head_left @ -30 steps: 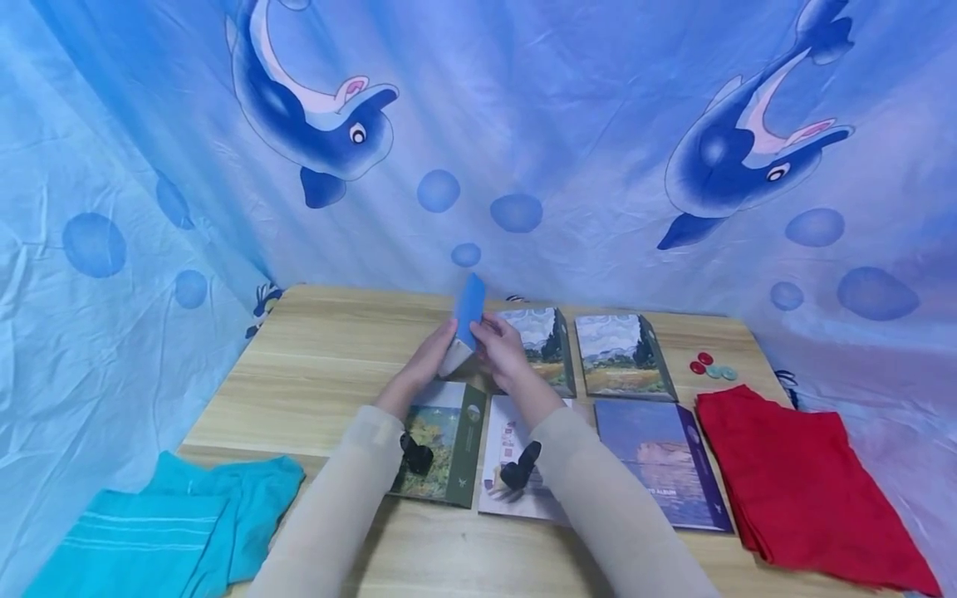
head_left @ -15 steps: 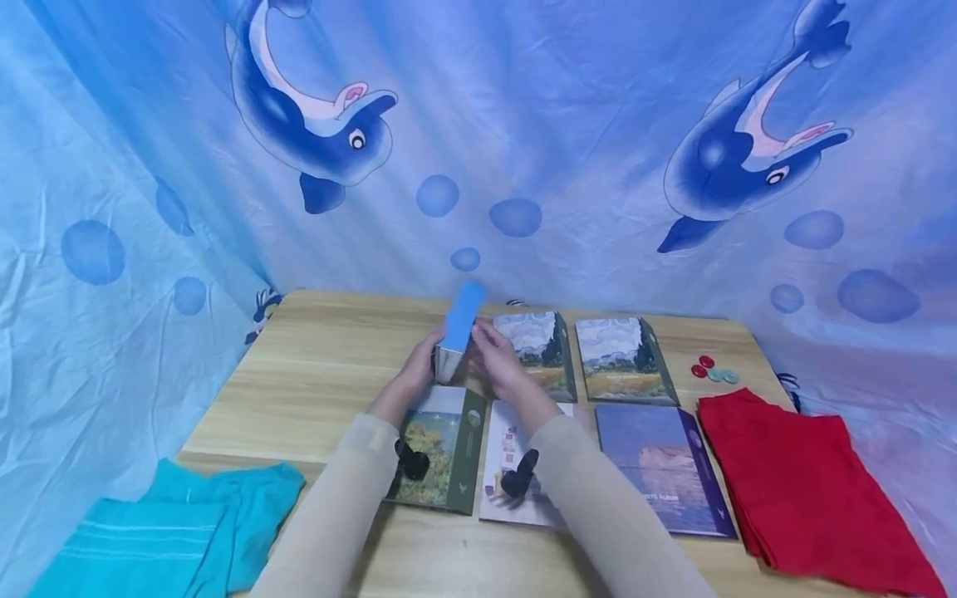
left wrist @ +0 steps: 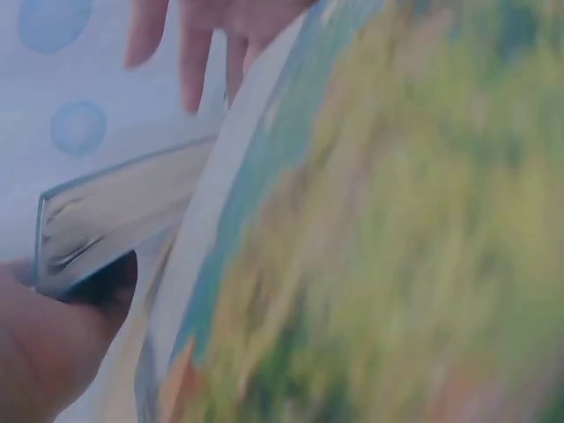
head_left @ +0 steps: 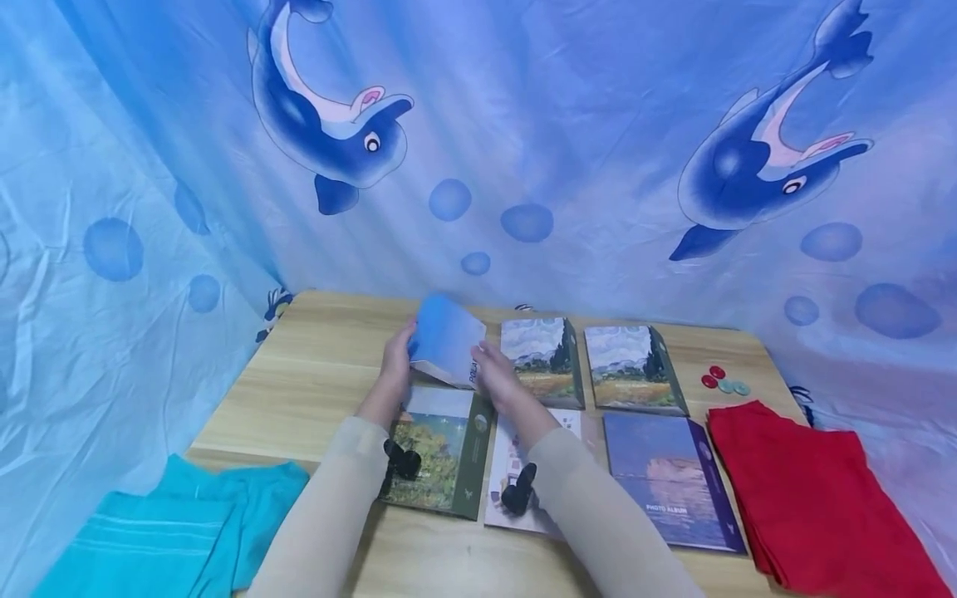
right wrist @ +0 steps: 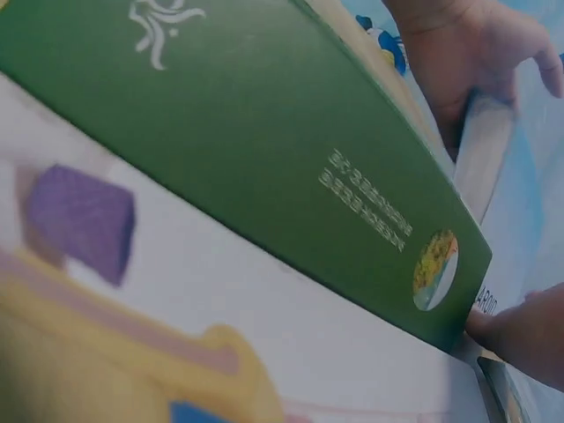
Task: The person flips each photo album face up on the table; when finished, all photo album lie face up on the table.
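While both hands' (head_left: 396,359) grip clasps the blue album's (head_left: 447,339) edges, bare table (head_left: 321,365) lies left.

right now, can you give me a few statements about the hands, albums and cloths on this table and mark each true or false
1. Both hands hold the blue album. True: the left hand grips its left edge and the right hand its right edge.
2. The red cloth lies at the left end of the table. False: it lies at the right end; the teal cloth is on the left.
3. Two albums with the same landscape cover sit side by side in the back row. True.
4. The small round tokens rest on the red cloth. False: they lie on the bare table behind it.
5. The blue album lies flat on the table. False: it is held tilted above the green-spined album.
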The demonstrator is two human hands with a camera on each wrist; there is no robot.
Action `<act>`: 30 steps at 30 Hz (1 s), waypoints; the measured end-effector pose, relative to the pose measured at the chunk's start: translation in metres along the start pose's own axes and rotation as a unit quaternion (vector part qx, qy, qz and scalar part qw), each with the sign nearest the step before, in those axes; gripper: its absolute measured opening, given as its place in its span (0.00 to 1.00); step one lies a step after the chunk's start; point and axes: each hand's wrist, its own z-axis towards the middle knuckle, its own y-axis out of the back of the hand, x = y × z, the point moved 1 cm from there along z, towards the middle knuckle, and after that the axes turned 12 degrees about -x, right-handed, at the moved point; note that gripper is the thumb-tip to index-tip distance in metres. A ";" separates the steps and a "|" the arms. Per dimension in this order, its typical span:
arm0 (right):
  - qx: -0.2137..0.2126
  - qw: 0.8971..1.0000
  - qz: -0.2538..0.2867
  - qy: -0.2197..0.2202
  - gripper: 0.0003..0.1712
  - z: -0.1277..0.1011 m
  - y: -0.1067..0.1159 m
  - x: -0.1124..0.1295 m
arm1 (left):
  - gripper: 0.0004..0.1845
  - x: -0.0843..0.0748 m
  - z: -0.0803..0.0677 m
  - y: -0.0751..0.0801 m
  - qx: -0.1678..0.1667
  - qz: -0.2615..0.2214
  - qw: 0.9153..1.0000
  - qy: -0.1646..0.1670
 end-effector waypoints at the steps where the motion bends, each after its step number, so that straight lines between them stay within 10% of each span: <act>1: -0.009 1.000 -0.005 0.004 0.37 0.000 0.000 0.001 | 0.35 0.000 0.002 0.002 -0.006 0.019 1.000 0.009; 8: -0.062 0.997 -0.016 0.032 0.37 -0.001 0.000 0.003 | 0.41 0.003 0.010 0.008 0.044 0.122 0.990 0.052; 15: -0.040 0.999 0.007 0.010 0.40 -0.003 0.000 0.001 | 0.41 0.007 0.007 0.007 0.075 0.185 0.980 -0.012; 30: -0.074 0.992 0.069 0.076 0.36 -0.008 0.062 0.030 | 0.37 -0.015 -0.024 -0.039 0.016 0.235 0.952 -0.195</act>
